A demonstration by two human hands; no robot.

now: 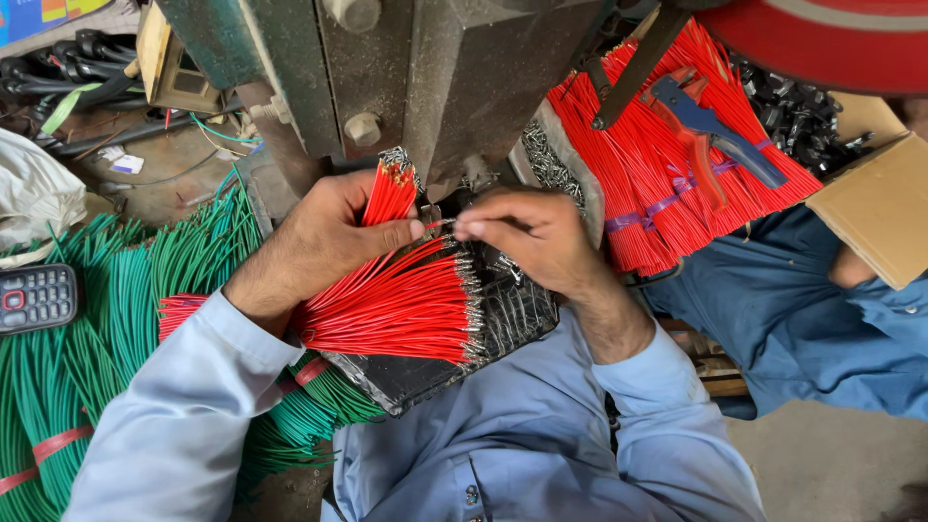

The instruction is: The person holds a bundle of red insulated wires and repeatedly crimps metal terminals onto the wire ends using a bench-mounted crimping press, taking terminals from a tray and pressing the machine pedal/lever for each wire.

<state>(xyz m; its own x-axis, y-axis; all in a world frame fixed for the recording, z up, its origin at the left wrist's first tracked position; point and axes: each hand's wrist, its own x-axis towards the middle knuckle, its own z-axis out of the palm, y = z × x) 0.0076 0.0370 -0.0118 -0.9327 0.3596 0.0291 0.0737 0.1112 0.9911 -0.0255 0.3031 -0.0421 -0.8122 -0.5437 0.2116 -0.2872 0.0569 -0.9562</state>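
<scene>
under the press head, left hand grips a small red wire bunch, right hand pinching one wire's terminal; fingertips so close risk a crush, and the finished fan could slide.

Red plastic-sheathed wire lengths, smooth, tipped with bright metal terminals. Green plastic-sheathed wire bundles, smooth, bound with red tape. Grey-green metal press machine, dull, worn paint. Black glossy plastic sheet. Blue-and-red plastic-handled crimping pliers. Brown matt cardboard box. Light-blue woven cloth shirt sleeves.
</scene>
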